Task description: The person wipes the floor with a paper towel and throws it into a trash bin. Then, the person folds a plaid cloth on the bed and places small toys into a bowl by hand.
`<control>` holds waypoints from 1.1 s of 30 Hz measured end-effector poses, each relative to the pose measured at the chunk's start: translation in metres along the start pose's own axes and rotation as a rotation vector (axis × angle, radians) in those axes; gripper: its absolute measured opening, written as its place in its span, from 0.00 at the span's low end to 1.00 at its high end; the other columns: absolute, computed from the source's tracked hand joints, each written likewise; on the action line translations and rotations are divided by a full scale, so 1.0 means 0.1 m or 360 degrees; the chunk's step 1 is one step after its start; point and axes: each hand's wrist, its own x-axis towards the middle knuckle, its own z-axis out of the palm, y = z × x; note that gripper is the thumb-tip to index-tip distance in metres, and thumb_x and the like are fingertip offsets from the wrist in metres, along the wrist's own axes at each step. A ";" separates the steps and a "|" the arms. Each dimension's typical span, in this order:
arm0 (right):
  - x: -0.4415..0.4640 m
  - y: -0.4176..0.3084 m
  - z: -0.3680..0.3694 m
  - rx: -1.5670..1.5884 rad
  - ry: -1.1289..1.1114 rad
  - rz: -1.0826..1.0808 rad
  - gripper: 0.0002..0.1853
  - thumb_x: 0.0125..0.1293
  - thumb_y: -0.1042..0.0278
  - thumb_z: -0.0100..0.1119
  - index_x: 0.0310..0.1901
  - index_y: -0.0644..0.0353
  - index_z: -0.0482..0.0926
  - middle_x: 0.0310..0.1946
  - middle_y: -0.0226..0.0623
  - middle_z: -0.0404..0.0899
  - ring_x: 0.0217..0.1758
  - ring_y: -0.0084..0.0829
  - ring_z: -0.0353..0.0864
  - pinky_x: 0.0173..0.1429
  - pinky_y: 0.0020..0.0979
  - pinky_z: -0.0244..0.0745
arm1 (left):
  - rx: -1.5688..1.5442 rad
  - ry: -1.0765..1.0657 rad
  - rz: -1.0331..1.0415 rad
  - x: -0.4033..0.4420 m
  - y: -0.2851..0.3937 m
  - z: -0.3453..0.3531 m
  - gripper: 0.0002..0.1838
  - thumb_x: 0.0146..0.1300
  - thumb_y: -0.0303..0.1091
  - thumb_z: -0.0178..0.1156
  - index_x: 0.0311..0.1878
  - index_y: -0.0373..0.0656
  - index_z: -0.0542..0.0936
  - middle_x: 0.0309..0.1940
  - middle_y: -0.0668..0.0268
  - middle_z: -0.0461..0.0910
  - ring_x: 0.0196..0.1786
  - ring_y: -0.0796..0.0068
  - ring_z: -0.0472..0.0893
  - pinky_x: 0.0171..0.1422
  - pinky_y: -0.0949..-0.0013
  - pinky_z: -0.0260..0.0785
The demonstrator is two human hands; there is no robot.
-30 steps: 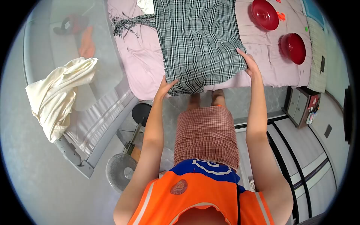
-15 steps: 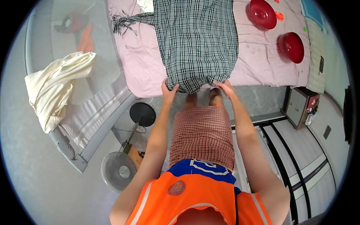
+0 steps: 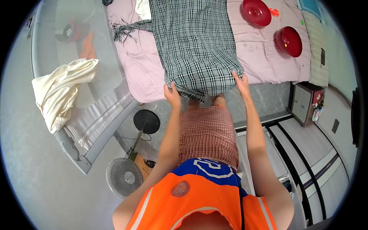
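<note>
A black-and-white checked cloth (image 3: 195, 42) lies on the pink bed sheet (image 3: 143, 73), its near end bunched at the bed's edge. My left hand (image 3: 172, 94) is closed on the cloth's near left corner. At the near right corner my right hand (image 3: 241, 83) pinches the cloth between thumb and fingers. A fringed, dark twisted piece (image 3: 132, 30) sticks out from the cloth's left side. Two red bowls, one (image 3: 256, 13) farther off and one (image 3: 289, 41) nearer, are on the sheet to the right.
A cream cloth (image 3: 63, 92) hangs over the mesh-sided rail at the left. A fan (image 3: 124, 177) stands on the floor at lower left. Right of the bed is a small cabinet (image 3: 303, 104); white drawers with dark edges lie below it.
My right hand moved inward along the cloth's near edge, then back out to the right with the cloth. My left hand stayed near the left corner. The view shifted slightly.
</note>
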 end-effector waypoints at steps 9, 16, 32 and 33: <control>-0.13 -0.55 -0.86 0.0185 -0.0114 0.0035 0.12 0.62 0.73 0.60 0.46 0.62 0.74 0.35 0.34 0.81 0.37 0.15 0.77 0.40 0.18 0.70 | -0.0547 -0.0070 0.0022 0.70 0.26 -0.57 0.23 0.70 0.40 0.48 0.54 0.24 0.68 0.48 0.48 0.76 0.50 0.64 0.73 0.58 0.67 0.62; -0.68 -0.88 -0.65 -0.0639 -0.0563 0.0740 0.41 0.53 0.51 0.67 0.63 0.68 0.63 0.58 0.49 0.71 0.58 0.34 0.72 0.55 0.37 0.69 | -0.0356 -0.0687 0.0040 0.67 -0.25 -0.52 0.17 0.67 0.39 0.53 0.44 0.31 0.71 0.34 0.56 0.77 0.38 0.69 0.73 0.47 0.68 0.66; -0.70 1.95 -0.52 -0.0759 0.0535 0.1107 0.21 0.56 0.56 0.63 0.38 0.71 0.80 0.24 0.49 0.80 0.25 0.35 0.79 0.31 0.36 0.71 | 0.0555 -0.0730 -0.0869 0.35 -1.96 -0.03 0.19 0.52 0.36 0.60 0.43 0.33 0.72 0.37 0.45 0.79 0.46 0.47 0.79 0.53 0.56 0.69; -0.70 1.91 -0.54 -0.0911 0.0465 0.1077 0.20 0.56 0.58 0.63 0.39 0.71 0.79 0.27 0.50 0.81 0.28 0.36 0.81 0.32 0.36 0.72 | 0.0643 -0.0739 -0.0788 0.35 -1.68 -0.12 0.20 0.52 0.36 0.59 0.46 0.34 0.72 0.40 0.44 0.78 0.47 0.47 0.78 0.55 0.56 0.69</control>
